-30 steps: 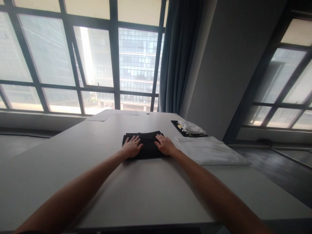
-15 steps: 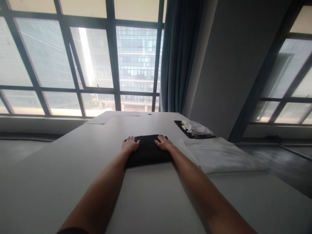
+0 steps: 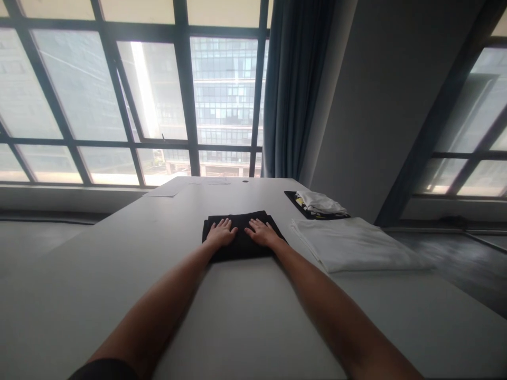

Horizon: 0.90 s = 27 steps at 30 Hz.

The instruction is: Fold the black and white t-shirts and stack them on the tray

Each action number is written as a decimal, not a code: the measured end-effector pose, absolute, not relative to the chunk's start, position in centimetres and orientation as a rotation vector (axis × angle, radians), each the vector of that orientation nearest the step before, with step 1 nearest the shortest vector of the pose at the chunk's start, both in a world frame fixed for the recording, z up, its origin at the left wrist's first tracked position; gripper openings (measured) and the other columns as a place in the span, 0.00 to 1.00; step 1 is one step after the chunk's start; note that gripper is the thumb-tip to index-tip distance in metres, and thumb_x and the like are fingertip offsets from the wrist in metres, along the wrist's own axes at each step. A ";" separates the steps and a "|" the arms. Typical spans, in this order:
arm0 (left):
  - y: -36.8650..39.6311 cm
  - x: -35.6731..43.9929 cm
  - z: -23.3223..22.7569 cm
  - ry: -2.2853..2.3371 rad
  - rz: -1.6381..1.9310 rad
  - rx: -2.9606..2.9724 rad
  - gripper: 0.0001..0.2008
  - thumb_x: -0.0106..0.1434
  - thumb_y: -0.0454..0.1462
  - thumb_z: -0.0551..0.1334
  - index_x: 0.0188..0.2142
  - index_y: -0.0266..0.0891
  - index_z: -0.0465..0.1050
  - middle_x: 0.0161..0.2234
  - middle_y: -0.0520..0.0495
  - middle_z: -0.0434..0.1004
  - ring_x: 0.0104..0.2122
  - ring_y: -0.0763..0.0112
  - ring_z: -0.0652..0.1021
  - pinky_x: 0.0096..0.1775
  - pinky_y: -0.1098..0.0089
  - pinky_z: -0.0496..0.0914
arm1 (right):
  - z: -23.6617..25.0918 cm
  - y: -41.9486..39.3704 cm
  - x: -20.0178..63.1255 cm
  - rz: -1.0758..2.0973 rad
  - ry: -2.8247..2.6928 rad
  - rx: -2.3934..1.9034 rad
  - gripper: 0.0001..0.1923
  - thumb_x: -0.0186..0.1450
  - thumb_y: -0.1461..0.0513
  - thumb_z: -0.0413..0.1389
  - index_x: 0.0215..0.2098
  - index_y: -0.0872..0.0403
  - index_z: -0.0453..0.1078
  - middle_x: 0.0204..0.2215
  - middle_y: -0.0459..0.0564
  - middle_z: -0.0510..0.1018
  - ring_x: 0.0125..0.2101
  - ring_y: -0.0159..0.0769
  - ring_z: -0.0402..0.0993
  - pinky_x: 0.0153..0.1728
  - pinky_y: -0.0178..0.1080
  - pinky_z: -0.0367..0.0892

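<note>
A folded black cloth [image 3: 240,220] lies on the white table [image 3: 237,306] ahead of me. My left hand [image 3: 222,234] rests flat on the cloth's left half, fingers spread. My right hand [image 3: 261,233] presses flat on its right half, close to the left hand. Neither hand grips anything. Both forearms stretch out over the table toward the cloth.
A folded white cloth [image 3: 352,245] lies to the right of the black one. Behind it sits a small pile of white and black-patterned fabric [image 3: 319,204]. Papers [image 3: 162,192] lie at the table's far edge, below large windows. A dark curtain [image 3: 291,89] hangs at the back.
Both hands have slid inward on the black cloth, from its outer parts toward the middle, and now lie close together. The view has shifted slightly.
</note>
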<state>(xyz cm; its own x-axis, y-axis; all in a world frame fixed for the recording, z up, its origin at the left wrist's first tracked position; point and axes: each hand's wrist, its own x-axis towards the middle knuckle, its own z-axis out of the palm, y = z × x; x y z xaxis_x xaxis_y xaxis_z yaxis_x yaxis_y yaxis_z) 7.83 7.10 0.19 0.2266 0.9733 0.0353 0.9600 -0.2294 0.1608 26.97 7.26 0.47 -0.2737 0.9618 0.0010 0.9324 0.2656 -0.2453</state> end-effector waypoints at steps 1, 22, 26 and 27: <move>7.1 7.6 0.0 1.883 0.179 2.366 0.35 0.69 0.53 0.37 0.69 0.39 0.51 0.70 0.45 0.43 0.69 0.61 0.47 0.66 0.53 0.45 | 0.4 7.2 27.3 0.323 -2.373 -1.831 0.35 0.71 0.44 0.36 0.71 0.52 0.47 0.71 0.48 0.44 0.70 0.37 0.35 0.67 0.50 0.34; 1.5 -2.7 -1.0 2.061 0.123 2.279 0.31 0.72 0.50 0.37 0.68 0.39 0.52 0.70 0.39 0.44 0.69 0.56 0.48 0.63 0.47 0.48 | 2.4 5.6 31.4 0.402 -1.701 -2.136 0.26 0.61 0.52 0.59 0.51 0.63 0.75 0.48 0.65 0.78 0.50 0.51 0.74 0.46 0.43 0.70; 1.6 -2.8 -0.9 2.034 0.118 2.300 0.31 0.72 0.49 0.37 0.68 0.38 0.53 0.70 0.39 0.44 0.69 0.55 0.49 0.63 0.46 0.49 | 3.1 5.8 31.6 0.480 -1.668 -2.010 0.21 0.60 0.58 0.59 0.47 0.62 0.75 0.41 0.57 0.81 0.41 0.43 0.78 0.39 0.37 0.70; 1.6 -2.8 -0.8 2.029 0.120 2.300 0.31 0.72 0.49 0.37 0.68 0.38 0.53 0.70 0.39 0.45 0.69 0.55 0.49 0.63 0.46 0.49 | 3.5 5.7 31.7 0.447 -1.663 -1.992 0.20 0.59 0.58 0.59 0.47 0.61 0.74 0.41 0.56 0.80 0.41 0.42 0.77 0.39 0.36 0.70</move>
<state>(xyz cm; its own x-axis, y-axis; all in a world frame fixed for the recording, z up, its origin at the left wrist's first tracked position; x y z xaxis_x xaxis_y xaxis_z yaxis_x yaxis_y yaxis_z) -2.84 1.62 -0.83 0.1242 0.9922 0.0109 0.9866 -0.1247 0.1054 31.74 5.74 3.48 0.1987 0.9778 0.0673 0.8124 -0.1259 -0.5693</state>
